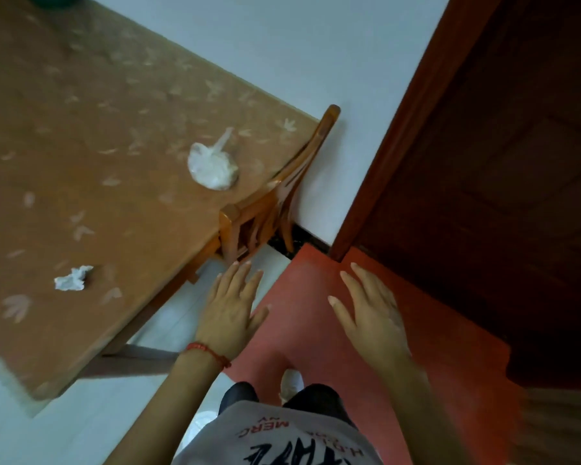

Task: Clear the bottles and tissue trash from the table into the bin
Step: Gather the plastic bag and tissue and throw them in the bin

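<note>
Head view: crumpled tissue (73, 278) and knotted plastic bag (212, 164) on desk (81, 135), left of both hands. Left hand (230, 308) nearer; right hand (371, 317) apart. Both empty, fingers spread. No bottles or bin visible.

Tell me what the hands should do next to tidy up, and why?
Probably reach the left hand over to the crumpled tissue near the edge of the table. Both it and the right hand are open and hold nothing, and that tissue is the nearest trash. The tied plastic bag lies farther in. No bin is in view.
</note>
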`<state>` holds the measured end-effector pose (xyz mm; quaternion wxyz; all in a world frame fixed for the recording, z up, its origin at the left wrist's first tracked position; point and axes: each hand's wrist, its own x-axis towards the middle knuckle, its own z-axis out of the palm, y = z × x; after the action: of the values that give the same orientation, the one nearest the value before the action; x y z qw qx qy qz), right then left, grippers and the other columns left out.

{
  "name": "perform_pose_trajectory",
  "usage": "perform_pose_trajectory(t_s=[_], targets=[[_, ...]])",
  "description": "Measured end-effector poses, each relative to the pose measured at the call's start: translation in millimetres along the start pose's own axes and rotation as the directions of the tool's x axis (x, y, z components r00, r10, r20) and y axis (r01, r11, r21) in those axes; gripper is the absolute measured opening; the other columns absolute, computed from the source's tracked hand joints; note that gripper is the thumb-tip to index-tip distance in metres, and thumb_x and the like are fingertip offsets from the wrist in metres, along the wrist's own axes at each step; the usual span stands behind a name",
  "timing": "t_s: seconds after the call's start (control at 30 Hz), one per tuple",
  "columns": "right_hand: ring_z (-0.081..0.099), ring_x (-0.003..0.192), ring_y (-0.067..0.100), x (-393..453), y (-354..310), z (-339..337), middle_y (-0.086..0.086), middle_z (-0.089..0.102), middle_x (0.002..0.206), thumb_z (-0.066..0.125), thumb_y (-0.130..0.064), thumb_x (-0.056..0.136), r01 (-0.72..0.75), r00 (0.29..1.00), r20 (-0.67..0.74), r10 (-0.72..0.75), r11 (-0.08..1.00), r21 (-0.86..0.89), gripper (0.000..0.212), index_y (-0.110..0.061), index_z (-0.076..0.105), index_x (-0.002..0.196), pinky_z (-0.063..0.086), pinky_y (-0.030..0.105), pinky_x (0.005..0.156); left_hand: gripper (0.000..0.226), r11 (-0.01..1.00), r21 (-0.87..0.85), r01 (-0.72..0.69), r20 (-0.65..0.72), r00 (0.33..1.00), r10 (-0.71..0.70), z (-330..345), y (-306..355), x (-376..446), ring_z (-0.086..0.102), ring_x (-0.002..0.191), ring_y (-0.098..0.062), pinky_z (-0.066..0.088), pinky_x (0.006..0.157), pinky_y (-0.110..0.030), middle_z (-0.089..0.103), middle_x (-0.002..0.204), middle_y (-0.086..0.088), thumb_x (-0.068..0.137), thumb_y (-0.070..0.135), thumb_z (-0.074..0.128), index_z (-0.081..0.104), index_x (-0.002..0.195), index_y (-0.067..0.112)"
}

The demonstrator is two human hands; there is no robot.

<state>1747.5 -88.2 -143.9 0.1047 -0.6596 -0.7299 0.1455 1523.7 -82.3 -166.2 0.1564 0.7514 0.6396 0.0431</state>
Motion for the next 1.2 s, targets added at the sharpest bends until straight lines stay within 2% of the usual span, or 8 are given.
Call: perform_pose_trajectory(t_s=[0.17,0.37,0.5,0.67,0.8,0.93,1.1,1.2], targets=[[0.030,0.136,0.026,31,-16,10,0.010,0.034,0.148,0.043,-0.039,0.094,0.192,0.974,0.115,-0.193,0.981,0.021,0.051,-0.014,0.038,0.137,0.022,0.037,0.111,0.084,0.981,-0.033,0.189,-0.010,0.982,-0.189,-7,-10,-15,0.044,0.125,-0.041,0.035,0.102,-0.054,0.051,0.133,-0.023,0.087,0.060,0.003,0.049,0.127,0.003],[0.037,0.131,0.031,66,-51,21,0.014,0.041,0.143,0.051,-0.033,0.092,0.420,0.886,0.191,-0.423,0.906,0.058,0.048,-0.007,0.046,0.132,0.030,0.042,0.106,0.079,0.901,-0.056,0.430,-0.049,0.900,-0.432,-19,-28,-43,0.055,0.114,-0.042,0.047,0.089,-0.055,0.060,0.122,-0.022,0.091,0.055,0.007,0.059,0.116,0.001],[0.043,0.127,0.033,86,-82,31,0.017,0.045,0.139,0.059,-0.027,0.088,0.511,0.830,0.195,-0.523,0.852,0.111,0.046,-0.005,0.051,0.128,0.034,0.043,0.103,0.064,0.843,-0.095,0.529,-0.093,0.839,-0.537,-19,-47,-57,0.052,0.118,-0.040,0.045,0.093,-0.053,0.058,0.125,-0.021,0.084,0.049,0.032,0.057,0.118,0.002],[0.035,0.133,0.028,112,-119,47,0.012,0.039,0.144,0.052,-0.032,0.092,0.587,0.761,0.245,-0.601,0.798,0.137,0.048,-0.008,0.046,0.132,0.029,0.042,0.108,0.077,0.798,-0.122,0.591,-0.096,0.793,-0.602,-20,-76,-57,0.051,0.119,-0.041,0.044,0.093,-0.056,0.057,0.126,-0.021,0.089,0.058,0.013,0.055,0.121,0.002],[0.043,0.127,0.032,136,-147,60,0.016,0.046,0.138,0.057,-0.029,0.089,0.626,0.735,0.235,-0.635,0.770,0.121,0.046,-0.005,0.051,0.128,0.036,0.045,0.104,0.075,0.780,-0.162,0.605,-0.098,0.776,-0.623,-22,-108,-45,0.049,0.121,-0.041,0.041,0.097,-0.054,0.055,0.129,-0.022,0.087,0.058,0.018,0.053,0.123,0.002],[0.048,0.122,0.033,161,-179,71,0.015,0.050,0.135,0.060,-0.030,0.087,0.648,0.719,0.225,-0.657,0.751,0.124,0.045,-0.006,0.053,0.125,0.041,0.046,0.098,0.082,0.758,-0.180,0.627,-0.144,0.745,-0.651,-37,-145,-31,0.053,0.117,-0.040,0.045,0.093,-0.052,0.058,0.125,-0.022,0.089,0.058,0.005,0.057,0.119,0.001],[0.039,0.130,0.028,193,-218,87,0.010,0.042,0.142,0.052,-0.035,0.091,0.673,0.680,0.294,-0.672,0.731,0.113,0.047,-0.011,0.047,0.131,0.033,0.043,0.105,0.053,0.741,-0.255,0.621,-0.227,0.706,-0.670,-44,-191,-23,0.043,0.127,-0.038,0.038,0.103,-0.053,0.050,0.134,-0.020,0.087,0.038,0.051,0.048,0.128,0.004],[0.038,0.131,0.027,205,-240,95,0.009,0.041,0.144,0.050,-0.036,0.092,0.670,0.664,0.320,-0.675,0.728,0.144,0.047,-0.012,0.046,0.132,0.032,0.044,0.106,0.050,0.735,-0.246,0.632,-0.263,0.687,-0.678,-44,-214,-21,0.046,0.123,-0.041,0.040,0.099,-0.055,0.055,0.128,-0.022,0.079,0.025,0.068,0.054,0.121,0.002]])
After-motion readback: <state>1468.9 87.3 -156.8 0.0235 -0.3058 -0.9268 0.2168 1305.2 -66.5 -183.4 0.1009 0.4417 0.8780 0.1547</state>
